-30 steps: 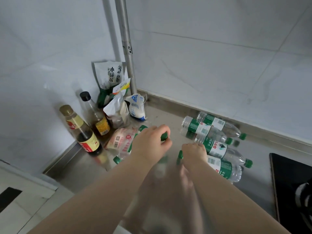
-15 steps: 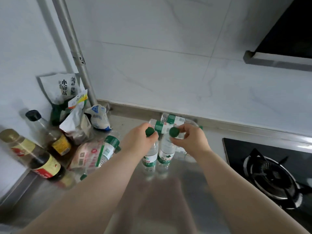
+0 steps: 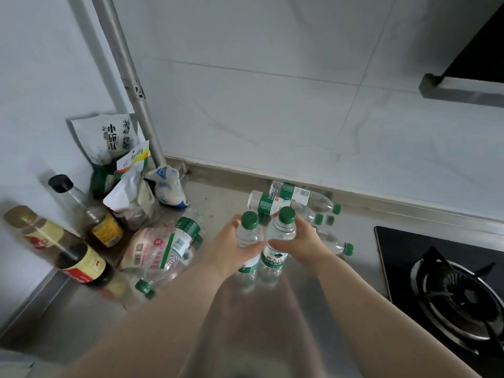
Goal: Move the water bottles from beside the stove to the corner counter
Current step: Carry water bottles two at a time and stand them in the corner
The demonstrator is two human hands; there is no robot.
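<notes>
Left hand (image 3: 231,248) grips 1 upright green-capped bottle (image 3: 247,235); right hand (image 3: 304,241) grips a 2nd bottle (image 3: 280,233) just beside it, near the worktop's (image 3: 223,197) back edge.

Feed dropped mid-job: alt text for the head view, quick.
The left hand grips one upright green-capped water bottle, the right hand a second bottle beside it, over the steel counter. More bottles lie by the back wall left of the stove; sauce bottles and bags crowd the left corner.

Home kitchen: gas stove (image 3: 461,298), tiled wall (image 3: 272,110), steel counter (image 3: 81,323), sauce bottles (image 3: 81,257).
</notes>
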